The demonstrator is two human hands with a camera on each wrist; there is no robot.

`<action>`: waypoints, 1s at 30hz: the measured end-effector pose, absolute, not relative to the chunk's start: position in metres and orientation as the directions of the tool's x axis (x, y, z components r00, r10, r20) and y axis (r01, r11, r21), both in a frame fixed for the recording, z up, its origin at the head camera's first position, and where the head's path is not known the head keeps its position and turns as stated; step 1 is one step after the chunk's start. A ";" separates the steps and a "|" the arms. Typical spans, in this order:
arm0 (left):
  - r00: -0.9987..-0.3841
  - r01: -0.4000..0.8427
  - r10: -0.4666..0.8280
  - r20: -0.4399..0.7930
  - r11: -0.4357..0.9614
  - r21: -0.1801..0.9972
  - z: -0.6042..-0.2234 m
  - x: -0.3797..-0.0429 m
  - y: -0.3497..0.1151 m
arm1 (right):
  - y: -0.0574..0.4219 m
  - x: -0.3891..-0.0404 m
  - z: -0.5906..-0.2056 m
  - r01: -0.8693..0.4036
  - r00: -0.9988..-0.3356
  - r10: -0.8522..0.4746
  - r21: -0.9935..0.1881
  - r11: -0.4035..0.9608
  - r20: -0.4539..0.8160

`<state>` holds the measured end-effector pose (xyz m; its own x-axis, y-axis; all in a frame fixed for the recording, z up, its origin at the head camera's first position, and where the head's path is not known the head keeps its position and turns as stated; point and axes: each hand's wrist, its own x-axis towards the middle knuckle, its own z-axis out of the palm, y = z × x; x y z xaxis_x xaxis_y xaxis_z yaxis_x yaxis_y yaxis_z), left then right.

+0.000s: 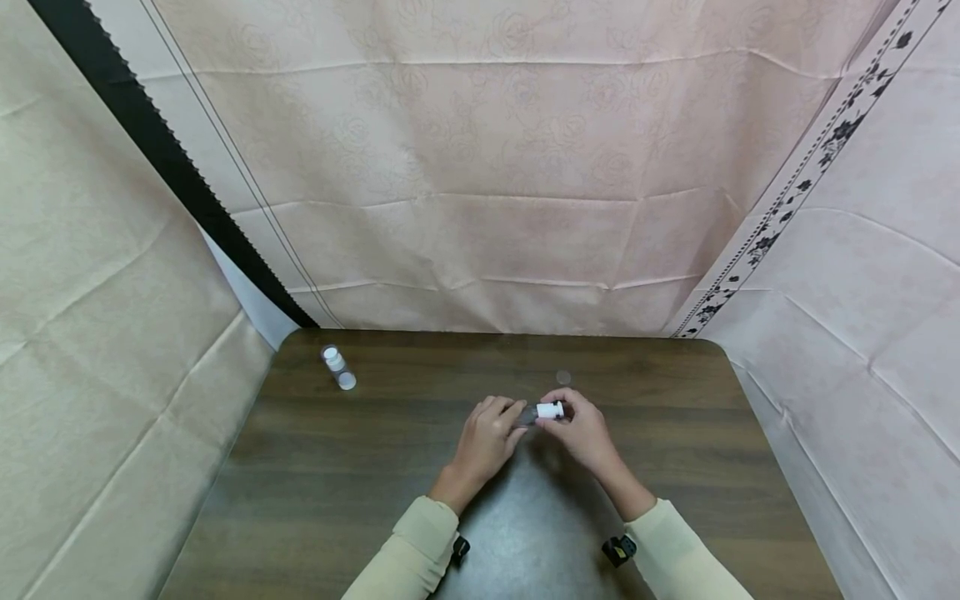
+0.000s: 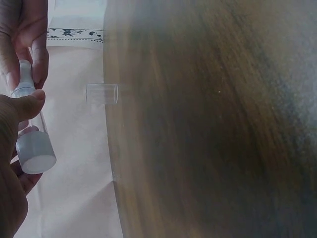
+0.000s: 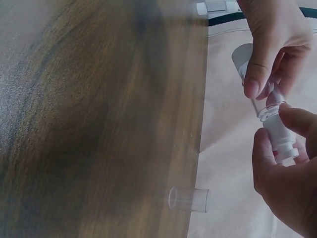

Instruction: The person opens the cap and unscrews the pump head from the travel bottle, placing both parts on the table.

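Note:
Over the middle of the table, both hands are on one small clear pump bottle with a white base. My left hand grips the clear body, thumb along its side. The fingers and thumb of my right hand pinch the bottle's white pump top. The bottle lies tilted sideways, its top toward the right hand. Just beyond the right hand, a clear cylindrical cap stands on the table near the far edge; it also shows in the left wrist view.
A second small bottle with a white top is near the far left corner of the brown wooden table. Pale patterned cloth hangs behind the table and along both sides.

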<state>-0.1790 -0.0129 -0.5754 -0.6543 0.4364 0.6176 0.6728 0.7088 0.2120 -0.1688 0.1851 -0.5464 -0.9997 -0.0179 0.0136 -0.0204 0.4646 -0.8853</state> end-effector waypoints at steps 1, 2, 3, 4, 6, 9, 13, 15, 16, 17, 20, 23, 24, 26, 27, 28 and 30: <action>-0.656 0.672 0.436 0.616 0.709 0.214 -0.576 -0.179 -0.013 | 0.185 -0.168 -0.547 -0.025 -1.000 -0.014 -0.881 0.472 0.021; -0.659 0.670 0.436 0.612 0.711 0.215 -0.576 -0.179 -0.013 | 0.184 -0.168 -0.547 -0.028 -1.000 -0.010 -0.877 0.479 0.026; -0.663 0.668 0.436 0.609 0.712 0.217 -0.577 -0.178 -0.013 | 0.184 -0.168 -0.548 -0.035 -0.999 -0.007 -0.876 0.481 0.036; -0.669 0.664 0.435 0.603 0.714 0.221 -0.577 -0.178 -0.013 | 0.184 -0.167 -0.548 -0.050 -0.999 -0.004 -0.877 0.478 0.055; -0.676 0.658 0.432 0.597 0.718 0.226 -0.576 -0.178 -0.013 | 0.183 -0.166 -0.548 -0.082 -0.996 0.005 -0.882 0.464 0.095; -0.684 0.651 0.424 0.594 0.723 0.233 -0.576 -0.178 -0.014 | 0.185 -0.166 -0.547 -0.141 -0.986 0.022 -0.899 0.414 0.165; -0.681 0.649 0.412 0.605 0.722 0.240 -0.577 -0.177 -0.016 | 0.189 -0.169 -0.548 -0.188 -0.974 0.052 -0.910 0.369 0.222; -0.682 0.648 0.407 0.607 0.721 0.245 -0.578 -0.177 -0.017 | 0.192 -0.170 -0.548 -0.208 -0.967 0.062 -0.908 0.363 0.246; -0.682 0.649 0.404 0.610 0.718 0.250 -0.579 -0.178 -0.018 | 0.194 -0.170 -0.548 -0.219 -0.963 0.067 -0.905 0.366 0.260; -0.682 0.649 0.400 0.612 0.717 0.255 -0.579 -0.178 -0.018 | 0.195 -0.171 -0.549 -0.231 -0.959 0.068 -0.900 0.370 0.275; -0.682 0.650 0.391 0.618 0.711 0.267 -0.580 -0.178 -0.019 | 0.200 -0.172 -0.548 -0.273 -0.944 0.065 -0.880 0.388 0.322; -0.680 0.652 0.385 0.624 0.707 0.274 -0.580 -0.179 -0.021 | 0.205 -0.174 -0.547 -0.300 -0.933 0.056 -0.853 0.427 0.356; -0.680 0.652 0.386 0.623 0.707 0.273 -0.580 -0.179 -0.022 | 0.207 -0.175 -0.548 -0.308 -0.928 0.052 -0.841 0.445 0.368; -0.681 0.650 0.389 0.621 0.711 0.269 -0.580 -0.179 -0.023 | 0.211 -0.176 -0.548 -0.313 -0.925 0.045 -0.822 0.476 0.378; -0.682 0.649 0.390 0.619 0.712 0.267 -0.581 -0.180 -0.023 | 0.213 -0.177 -0.548 -0.311 -0.925 0.043 -0.815 0.489 0.379; -0.684 0.648 0.392 0.616 0.713 0.266 -0.580 -0.180 -0.024 | 0.215 -0.177 -0.548 -0.309 -0.924 0.040 -0.807 0.503 0.379; -0.687 0.646 0.393 0.612 0.716 0.265 -0.580 -0.180 -0.025 | 0.220 -0.179 -0.549 -0.304 -0.924 0.037 -0.793 0.528 0.380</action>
<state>-0.1802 -0.0249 -0.5803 -0.6865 0.3929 0.6118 0.6458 0.7161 0.2648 -0.1794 0.2198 -0.5489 -0.9244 0.0371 0.3797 -0.3044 0.5281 -0.7927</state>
